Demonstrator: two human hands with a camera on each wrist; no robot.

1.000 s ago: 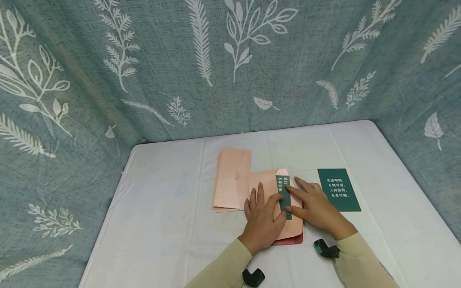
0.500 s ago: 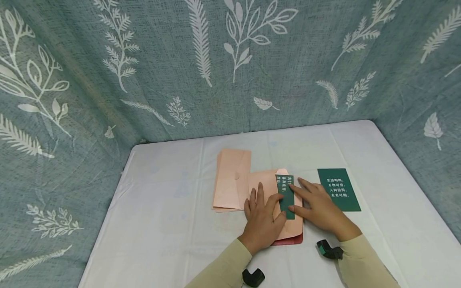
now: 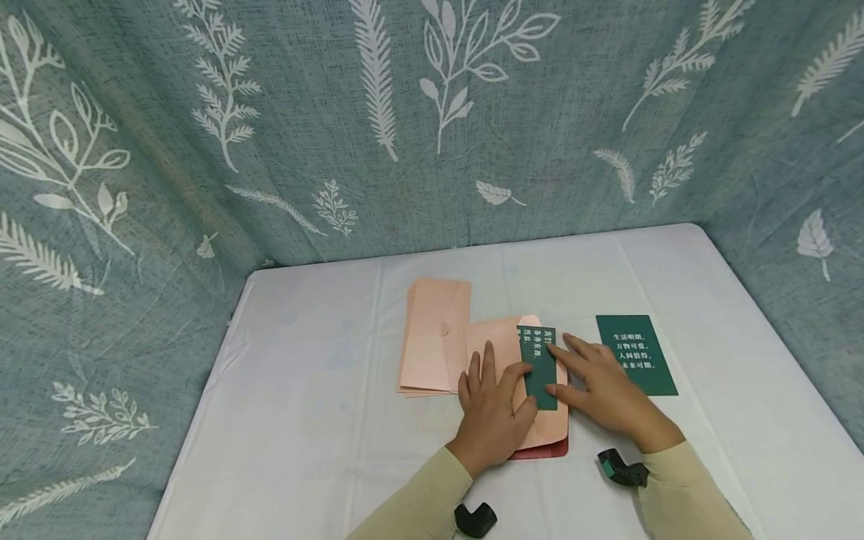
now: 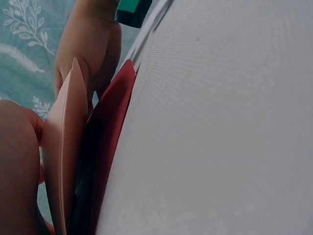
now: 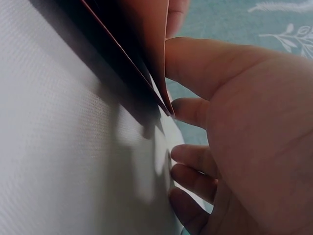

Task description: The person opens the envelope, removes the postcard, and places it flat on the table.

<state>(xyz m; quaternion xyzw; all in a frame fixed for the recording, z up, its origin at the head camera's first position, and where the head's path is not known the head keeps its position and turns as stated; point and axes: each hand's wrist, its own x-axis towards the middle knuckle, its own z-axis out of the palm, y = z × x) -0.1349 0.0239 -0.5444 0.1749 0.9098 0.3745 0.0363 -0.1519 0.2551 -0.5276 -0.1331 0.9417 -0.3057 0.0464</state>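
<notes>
A pink envelope [image 3: 496, 328] lies in front of me on the white table in the head view. From its mouth a green card [image 3: 544, 384] with white writing sticks out to the right, its left part hidden inside. My left hand [image 3: 491, 424] rests on the envelope with fingers spread, forefinger and thumb reaching the card. The forefinger and thumb of my right hand [image 3: 610, 394] touch the card's right edge, set apart from each other. Beneath the envelope shows a red sheet [image 3: 550, 451]; the left wrist view has this red sheet [image 4: 110, 107] gaping below the pink paper [image 4: 66, 112].
Several pink envelopes [image 3: 432, 330] lie stacked behind and left of the one under my hands. A second green card [image 3: 634, 330] with white writing lies to the right, partly behind my right hand. A leaf-patterned teal curtain [image 3: 405, 187] hangs along the far table edge.
The green card has slid rightward, with more of its writing now out of the envelope. My right hand has moved right along with it, while the left hand has stayed in place.
</notes>
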